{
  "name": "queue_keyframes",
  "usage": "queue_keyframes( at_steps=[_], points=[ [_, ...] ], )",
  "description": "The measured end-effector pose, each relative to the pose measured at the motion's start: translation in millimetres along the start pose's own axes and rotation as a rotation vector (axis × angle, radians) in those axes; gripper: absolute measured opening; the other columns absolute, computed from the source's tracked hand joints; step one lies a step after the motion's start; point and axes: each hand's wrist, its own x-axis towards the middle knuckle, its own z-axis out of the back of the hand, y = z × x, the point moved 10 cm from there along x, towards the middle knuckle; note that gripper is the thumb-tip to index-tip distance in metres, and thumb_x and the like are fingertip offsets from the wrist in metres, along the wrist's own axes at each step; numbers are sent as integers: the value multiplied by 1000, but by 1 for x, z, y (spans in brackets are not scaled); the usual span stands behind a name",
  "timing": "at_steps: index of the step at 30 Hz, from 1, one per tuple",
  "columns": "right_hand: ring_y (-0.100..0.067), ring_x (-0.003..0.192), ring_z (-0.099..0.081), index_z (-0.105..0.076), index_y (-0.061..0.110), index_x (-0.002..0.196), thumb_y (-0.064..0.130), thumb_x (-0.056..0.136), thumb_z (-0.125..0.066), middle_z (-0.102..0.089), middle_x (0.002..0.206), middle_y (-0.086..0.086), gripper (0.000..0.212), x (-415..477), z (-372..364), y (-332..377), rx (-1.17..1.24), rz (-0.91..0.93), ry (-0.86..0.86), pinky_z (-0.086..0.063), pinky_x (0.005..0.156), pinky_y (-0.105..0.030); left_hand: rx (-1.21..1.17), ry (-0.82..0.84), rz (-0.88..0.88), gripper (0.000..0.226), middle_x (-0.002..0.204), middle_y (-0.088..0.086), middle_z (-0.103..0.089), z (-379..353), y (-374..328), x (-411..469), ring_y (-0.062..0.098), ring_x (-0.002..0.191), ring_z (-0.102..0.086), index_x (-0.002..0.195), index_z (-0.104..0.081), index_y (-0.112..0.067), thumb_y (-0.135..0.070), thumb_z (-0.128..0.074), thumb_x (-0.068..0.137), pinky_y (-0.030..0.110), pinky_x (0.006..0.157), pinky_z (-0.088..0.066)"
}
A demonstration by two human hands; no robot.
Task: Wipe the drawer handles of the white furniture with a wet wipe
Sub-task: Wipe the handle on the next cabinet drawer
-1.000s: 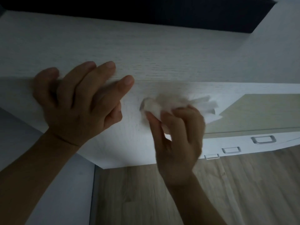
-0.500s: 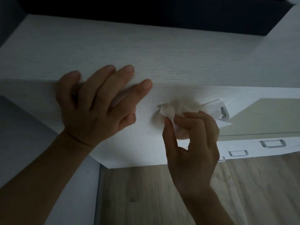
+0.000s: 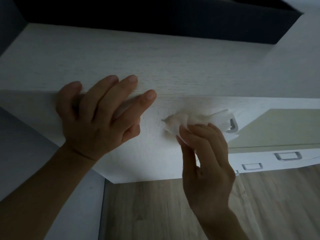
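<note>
I look down over the top edge of the white furniture [image 3: 155, 63]. My right hand [image 3: 206, 156] pinches a crumpled white wet wipe [image 3: 188, 120] against the front of the top drawer. The wipe covers most of that drawer's grey metal handle [image 3: 232, 126]; only the handle's right end shows. My left hand [image 3: 98, 118] rests flat on the furniture's top front edge, fingers straight and spread, to the left of the wipe.
Lower drawers carry two grey rectangular handles [image 3: 287, 155] [image 3: 252, 166], and the tip of a third [image 3: 236, 172] peeks past my right hand. A pale beige panel [image 3: 280, 127] lies to the right. Wooden floor [image 3: 155, 210] is below, a dark surface [image 3: 155, 13] behind the top.
The wipe and my right hand have slid left along the top handle, baring its right end. The view shifted, so both hands now sit further right in the picture.
</note>
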Motion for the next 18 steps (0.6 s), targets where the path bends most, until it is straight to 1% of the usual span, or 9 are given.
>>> queue_keyframes(
  at_steps=[2, 4, 6, 8, 9, 13, 14, 17, 18],
  points=[
    [-7, 88, -55, -68, 11, 83, 12, 86, -68, -58, 89, 3, 3, 8, -1, 0, -1, 10, -1, -44, 87, -25, 7, 3, -2, 85, 139, 7, -41, 0, 1, 0, 24, 125, -39, 154, -32, -18, -28, -63, 76, 40, 116, -18],
    [-10, 72, -47, -56, 12, 71, 20, 83, -71, -55, 72, 0, 21, 16, -5, -1, -51, -16, -49, -38, 72, -22, 1, 7, -1, 78, 139, 8, -41, 0, 3, 0, 25, 125, -39, 155, -31, -18, -29, -60, 83, 40, 116, -17],
    [-9, 77, -48, -56, 13, 77, 18, 84, -70, -56, 76, 0, 17, 14, -5, 0, -51, -27, -33, -40, 77, -21, -12, 4, -4, 67, 139, 8, -41, 0, 3, 0, 25, 125, -39, 154, -31, -17, -35, -52, 93, 40, 117, -17],
    [-3, 95, -50, -67, 11, 86, 11, 87, -66, -56, 92, 5, 1, 7, -2, 0, -14, -5, 41, -44, 91, -23, -21, -5, -10, 62, 139, 8, -41, 0, 0, -1, 25, 125, -39, 154, -32, -17, -40, -45, 98, 40, 117, -17],
    [-2, 97, -50, -70, 7, 84, 11, 86, -66, -58, 92, 5, 6, 7, 0, -1, -5, -5, 51, -44, 92, -23, -22, -7, -13, 62, 139, 8, -41, 0, 0, -1, 25, 125, -39, 154, -32, -17, -41, -45, 98, 40, 117, -17],
    [-10, 70, -44, -59, 7, 63, 23, 82, -69, -57, 65, -2, 27, 20, -4, -1, -66, -29, -21, -37, 70, -21, -47, 6, -11, 64, 141, 9, -39, -1, 4, -3, 26, 127, -37, 156, -29, -17, -40, -46, 99, 40, 116, -18],
    [-10, 73, -47, -61, 7, 65, 22, 83, -69, -59, 69, -2, 25, 18, -4, -1, -59, -30, -14, -40, 72, -21, -58, 11, -7, 65, 142, 9, -38, -1, 4, -3, 26, 127, -36, 156, -27, -17, -40, -46, 99, 41, 116, -18],
    [-6, 99, -54, -69, 8, 89, 8, 86, -66, -61, 95, 2, 4, 5, 3, -4, 8, 28, 46, -45, 95, -25, -92, 26, -9, 65, 143, 10, -38, -2, 2, -5, 26, 127, -36, 157, -27, -17, -39, -47, 99, 44, 110, -26],
    [-7, 100, -55, -65, 11, 94, 8, 86, -66, -62, 95, 1, 9, 5, 3, -4, 12, 46, 53, -43, 97, -24, -107, 36, -10, 65, 145, 11, -37, -3, 2, -6, 27, 127, -36, 157, -27, -17, -39, -48, 99, 47, 102, -33]
  ],
)
